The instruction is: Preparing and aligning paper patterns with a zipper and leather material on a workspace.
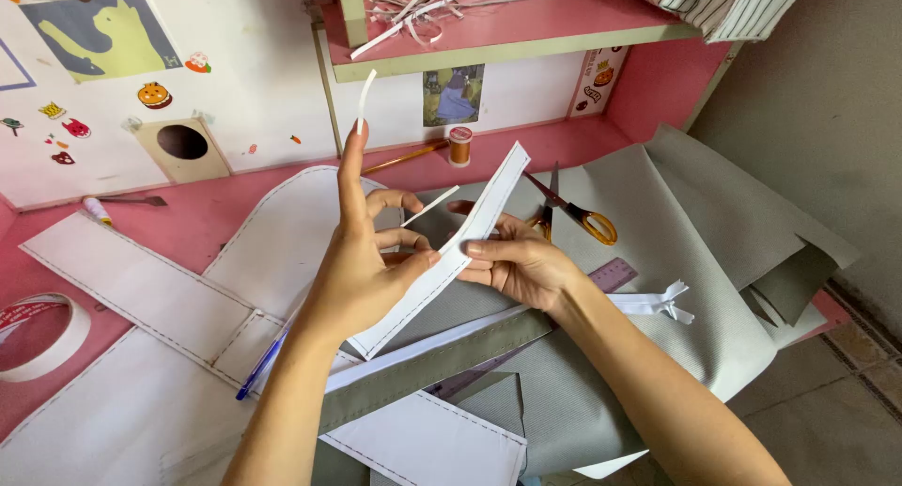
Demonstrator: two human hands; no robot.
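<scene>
White paper pattern strip [449,260] with dashed stitch line, pinched mid-length by your left hand [362,270] and your right hand [517,263], held above grey fabric [695,251], orange-handled scissors [578,213] just behind the strip, blue pen [258,368] left of it

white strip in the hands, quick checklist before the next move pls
1. White strip pinched by left hand and right hand: ok.
2. Strip free of creases: not ok, it bows between the hands.
3. Thin peeled sliver clear of the strip, up on the left index finger: ok.
4. Scissors lying within reach on the grey fabric: ok.
5. Blue pen on the pattern pieces, clear of the hands: ok.
6. Strip's back side: cannot tell.
</scene>
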